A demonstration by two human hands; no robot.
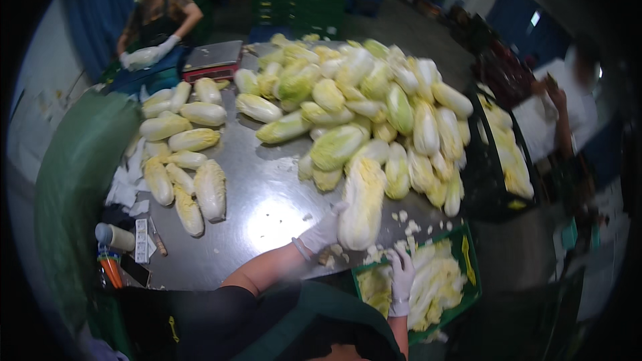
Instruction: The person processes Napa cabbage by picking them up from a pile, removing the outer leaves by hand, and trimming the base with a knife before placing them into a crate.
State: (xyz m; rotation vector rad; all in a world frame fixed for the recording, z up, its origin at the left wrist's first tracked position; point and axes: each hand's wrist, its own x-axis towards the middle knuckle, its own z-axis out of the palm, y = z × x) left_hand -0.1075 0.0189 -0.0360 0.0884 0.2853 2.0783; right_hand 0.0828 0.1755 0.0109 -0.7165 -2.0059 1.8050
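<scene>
A large napa cabbage (pixel 362 205) rests near the front edge of the steel table, and my gloved left hand (pixel 325 230) holds it from its left side. My right hand (pixel 401 273), also in a white glove, is over the green crate (pixel 475 281) of loose cabbage leaves (pixel 435 286). Its fingers are bent; whether they hold a leaf or trimming cannot be told. Beyond the held cabbage lies a big heap of napa cabbages (pixel 341 143). Small white scraps (pixel 411 225) are scattered between the cabbage and the crate.
More cabbages (pixel 183 138) lie at the left, near a red scale (pixel 213 60). A bottle (pixel 114 237), orange-handled scissors (pixel 111 272) and a phone (pixel 135 271) are at the near left. A dark crate (pixel 521 160) stands right. One person is at the far left, another at the right.
</scene>
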